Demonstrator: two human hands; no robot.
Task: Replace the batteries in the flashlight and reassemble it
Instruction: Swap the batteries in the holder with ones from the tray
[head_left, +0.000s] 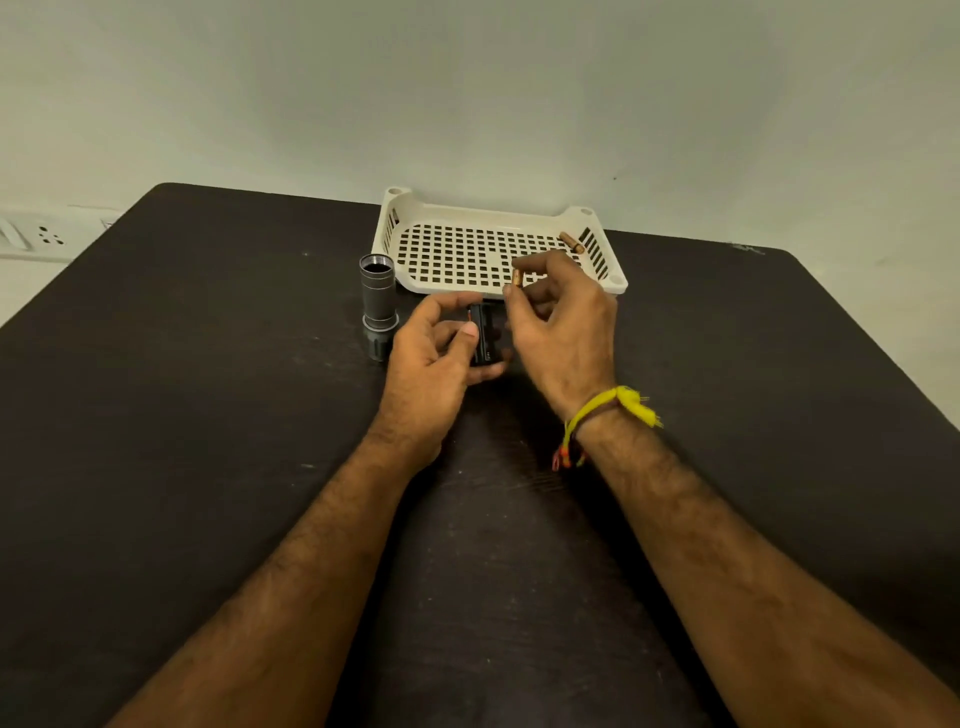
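The grey flashlight body (378, 304) stands on the dark table (208, 389) with its open threaded end up, left of my hands. My left hand (434, 364) grips a black battery holder (485, 335) just above the table. My right hand (563, 322) pinches a copper-coloured battery (517, 277) between thumb and fingers, right above the holder. Another copper-coloured battery (572, 242) lies in the far right corner of the cream tray (400, 218).
The perforated cream tray sits at the table's far edge against the wall. A wall socket (47, 236) is at the far left. A yellow thread band (618, 408) is on my right wrist.
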